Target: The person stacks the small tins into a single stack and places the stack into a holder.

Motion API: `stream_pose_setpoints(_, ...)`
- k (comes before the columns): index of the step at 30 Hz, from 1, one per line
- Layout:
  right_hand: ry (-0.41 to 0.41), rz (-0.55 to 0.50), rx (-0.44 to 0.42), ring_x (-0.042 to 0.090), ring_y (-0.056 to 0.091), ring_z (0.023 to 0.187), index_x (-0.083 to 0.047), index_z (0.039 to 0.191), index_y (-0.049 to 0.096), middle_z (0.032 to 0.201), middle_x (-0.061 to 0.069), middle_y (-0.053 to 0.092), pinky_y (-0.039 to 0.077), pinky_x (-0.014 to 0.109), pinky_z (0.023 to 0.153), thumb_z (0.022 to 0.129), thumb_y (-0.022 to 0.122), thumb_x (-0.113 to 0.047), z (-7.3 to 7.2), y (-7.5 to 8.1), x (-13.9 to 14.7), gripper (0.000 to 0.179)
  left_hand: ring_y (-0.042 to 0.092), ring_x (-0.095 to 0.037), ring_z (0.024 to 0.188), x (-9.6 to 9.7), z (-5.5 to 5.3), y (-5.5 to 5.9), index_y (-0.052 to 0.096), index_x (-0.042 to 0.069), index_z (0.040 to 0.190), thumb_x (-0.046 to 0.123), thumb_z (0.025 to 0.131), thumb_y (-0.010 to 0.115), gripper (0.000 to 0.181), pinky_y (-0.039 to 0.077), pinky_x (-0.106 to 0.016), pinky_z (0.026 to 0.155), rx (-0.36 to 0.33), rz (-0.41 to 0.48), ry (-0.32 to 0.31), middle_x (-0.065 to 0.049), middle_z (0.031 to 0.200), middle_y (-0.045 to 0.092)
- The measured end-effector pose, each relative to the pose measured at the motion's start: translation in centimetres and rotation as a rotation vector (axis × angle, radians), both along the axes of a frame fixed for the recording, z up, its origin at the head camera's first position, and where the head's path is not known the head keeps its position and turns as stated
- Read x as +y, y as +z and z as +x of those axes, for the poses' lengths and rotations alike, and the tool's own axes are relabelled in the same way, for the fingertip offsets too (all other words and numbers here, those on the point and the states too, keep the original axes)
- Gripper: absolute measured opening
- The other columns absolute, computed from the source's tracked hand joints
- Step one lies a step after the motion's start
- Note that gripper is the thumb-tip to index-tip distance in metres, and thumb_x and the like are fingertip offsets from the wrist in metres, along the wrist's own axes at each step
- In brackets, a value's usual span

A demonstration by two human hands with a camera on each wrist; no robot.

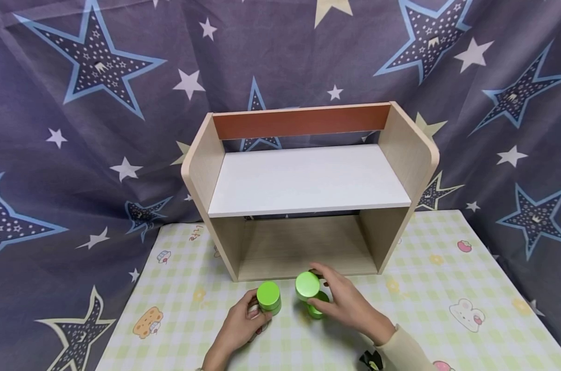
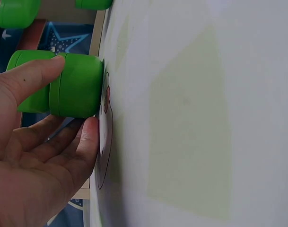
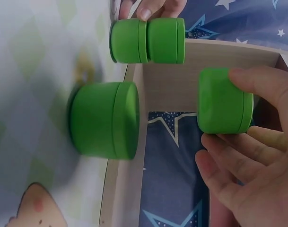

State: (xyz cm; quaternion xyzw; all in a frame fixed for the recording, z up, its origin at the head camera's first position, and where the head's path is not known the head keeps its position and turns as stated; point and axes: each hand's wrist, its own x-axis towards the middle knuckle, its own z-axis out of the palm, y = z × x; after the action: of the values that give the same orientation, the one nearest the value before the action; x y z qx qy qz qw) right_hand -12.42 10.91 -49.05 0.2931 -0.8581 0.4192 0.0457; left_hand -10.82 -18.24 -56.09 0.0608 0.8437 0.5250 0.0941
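Two green lidded jars [image 1: 268, 294] stand stacked on the table in front of the shelf. My left hand [image 1: 240, 323] holds this stack, the thumb at the seam between the jars [image 2: 76, 85] and the fingers curled by the other side. To the right, my right hand [image 1: 347, 304] grips a third green jar [image 3: 224, 100] between thumb and fingers, raised off the table. Below it another green jar [image 3: 104, 120] stands upright on the cloth, partly covered by the held jar and the hand in the head view.
A small wooden shelf unit [image 1: 308, 178] with a white middle board stands right behind the jars. A checked tablecloth [image 1: 178, 288] covers the table. Behind hangs a dark star-patterned curtain [image 1: 280, 56]. A small black item [image 1: 371, 359] lies by the right sleeve.
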Motion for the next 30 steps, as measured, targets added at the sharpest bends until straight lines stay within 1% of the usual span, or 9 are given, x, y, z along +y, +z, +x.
stream_pose_setpoints(4, 0.013, -0.006, 0.013, 0.023, 0.059, 0.118, 0.0, 0.147, 0.041, 0.135, 0.01, 0.057, 0.056, 0.04, 0.089, 0.084, 0.084, -0.014, -0.1, 0.0, -0.4, 0.077, 0.053, -0.033, 0.128, 0.0, -0.1, -0.1, 0.05, 0.009, 0.143, 0.038, 0.089, 0.077, 0.067, 0.048, -0.042, 0.102, -0.004, 0.004, 0.0, -0.016, 0.137, 0.057)
stream_pose_setpoints(9, 0.032, -0.003, 0.028, 0.022, 0.06, 0.116, -0.002, 0.146, 0.041, 0.134, 0.013, 0.058, 0.056, 0.039, 0.089, 0.083, 0.084, -0.015, -0.3, 0.0, -1.1, 0.077, 0.052, -0.033, 0.129, 0.1, -0.3, 0.0, 0.05, 0.009, 0.143, 0.038, 0.089, 0.078, 0.067, 0.046, -0.045, 0.103, -0.003, -0.003, 0.005, -0.016, 0.137, 0.057)
stream_pose_setpoints(15, 0.057, 0.001, 0.004, 0.022, 0.059, 0.117, -0.005, 0.148, 0.041, 0.137, 0.011, 0.056, 0.056, 0.041, 0.088, 0.085, 0.083, -0.018, -0.4, -0.1, -2.0, 0.076, 0.054, -0.032, 0.127, 0.1, -0.1, 0.3, 0.052, 0.01, 0.142, 0.038, 0.087, 0.079, 0.066, 0.045, -0.051, 0.103, -0.02, -0.004, 0.018, -0.016, 0.136, 0.058)
stream_pose_setpoints(23, 0.069, 0.023, -0.013, 0.021, 0.057, 0.121, -0.006, 0.15, 0.039, 0.143, 0.009, 0.052, 0.055, 0.037, 0.09, 0.087, 0.082, -0.02, -0.4, -0.1, -2.8, 0.077, 0.056, -0.029, 0.125, 0.1, 0.1, 0.8, 0.052, 0.013, 0.142, 0.036, 0.088, 0.079, 0.064, 0.046, -0.052, 0.102, -0.03, 0.028, 0.015, -0.014, 0.136, 0.059)
stream_pose_setpoints(28, 0.087, 0.012, -0.023, 0.02, 0.057, 0.12, -0.007, 0.149, 0.039, 0.14, 0.008, 0.055, 0.055, 0.038, 0.091, 0.087, 0.081, -0.02, -0.5, -0.1, -3.4, 0.076, 0.057, -0.028, 0.123, -0.1, 0.1, 0.7, 0.052, 0.012, 0.143, 0.037, 0.088, 0.079, 0.066, 0.046, -0.053, 0.101, -0.041, 0.043, 0.007, -0.014, 0.136, 0.059)
stream_pose_setpoints(30, 0.093, 0.008, -0.033, 0.019, 0.057, 0.12, -0.009, 0.149, 0.04, 0.138, 0.007, 0.056, 0.055, 0.038, 0.092, 0.088, 0.081, -0.02, -0.6, 0.0, -3.6, 0.075, 0.058, -0.026, 0.12, -0.1, 0.0, 0.6, 0.052, 0.012, 0.142, 0.039, 0.088, 0.079, 0.066, 0.046, -0.054, 0.1, -0.038, 0.03, 0.007, -0.013, 0.135, 0.059)
